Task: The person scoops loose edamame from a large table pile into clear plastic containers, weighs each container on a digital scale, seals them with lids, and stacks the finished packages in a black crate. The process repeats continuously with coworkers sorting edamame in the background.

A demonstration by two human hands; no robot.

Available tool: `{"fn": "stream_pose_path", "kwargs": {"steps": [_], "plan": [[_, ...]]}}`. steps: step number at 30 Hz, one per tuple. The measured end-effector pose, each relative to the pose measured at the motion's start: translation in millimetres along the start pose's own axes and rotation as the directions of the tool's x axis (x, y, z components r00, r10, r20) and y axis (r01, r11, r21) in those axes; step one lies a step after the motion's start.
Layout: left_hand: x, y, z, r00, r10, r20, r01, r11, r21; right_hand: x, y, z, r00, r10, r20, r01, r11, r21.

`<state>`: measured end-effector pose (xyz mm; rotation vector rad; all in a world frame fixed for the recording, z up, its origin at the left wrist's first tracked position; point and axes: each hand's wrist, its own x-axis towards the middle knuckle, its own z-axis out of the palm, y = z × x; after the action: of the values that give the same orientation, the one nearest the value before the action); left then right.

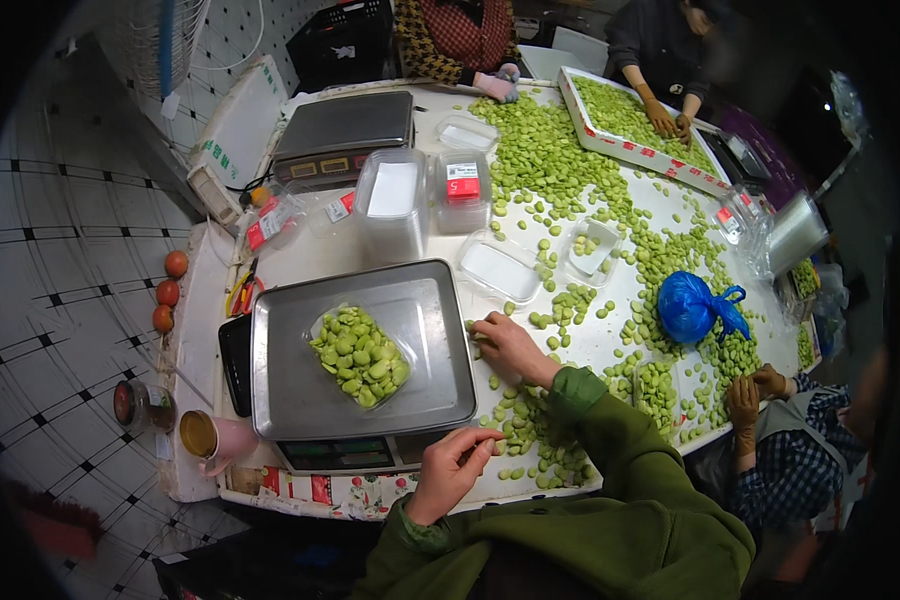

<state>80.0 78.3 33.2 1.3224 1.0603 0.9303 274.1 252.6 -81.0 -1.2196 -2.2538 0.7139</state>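
A clear plastic box of shelled broad beans (358, 356) stands on the steel pan of a scale (432, 300). My left hand (448, 474) hovers at the pan's near right corner, thumb and fingers pinched together; what is between them, if anything, is too small to make out. Beside the pan's right edge is my right hand (515, 350), its fingers bent, a green bean (469, 325) at their tips. Loose broad beans (530, 430) lie on the white table around both hands. Another filled box (656, 390) stands right of my right arm.
Empty clear boxes (500, 268) and a stack of them (392, 205) are beyond the pan. A second scale (345, 135), scissors (242, 290), a pink mug (225, 440) and a blue bag (692, 305) stand around. Co-workers' gloved hands (670, 122) handle beans in a white tray (625, 152).
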Motion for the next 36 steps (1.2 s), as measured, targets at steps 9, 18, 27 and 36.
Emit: {"fn": "stream_pose_path", "kwargs": {"steps": [9, 18, 27, 36], "plan": [[-15, -4, -23, 0.705, 0.151, -0.693, -0.231, 0.973, -0.023, 23, -72, -57, 0.922, 0.344, -0.178, -0.111, 0.676, 0.728], [-15, -8, -22, 0.77, 0.04, -0.637, -0.165, 0.976, -0.139, 71, -183, -14, 0.957, -0.226, -0.184, 0.291, 0.714, 0.636], [-17, -14, -17, 0.819, -0.069, -0.57, -0.081, 0.969, -0.234, 56, -155, -20, 0.954, -0.263, -0.142, 0.295, 0.761, 0.578], [-41, -17, -14, 0.896, -0.145, -0.419, -0.013, 0.936, -0.353, 127, -66, -43, 0.876, 0.014, -0.482, 0.123, 0.96, 0.251]]}}
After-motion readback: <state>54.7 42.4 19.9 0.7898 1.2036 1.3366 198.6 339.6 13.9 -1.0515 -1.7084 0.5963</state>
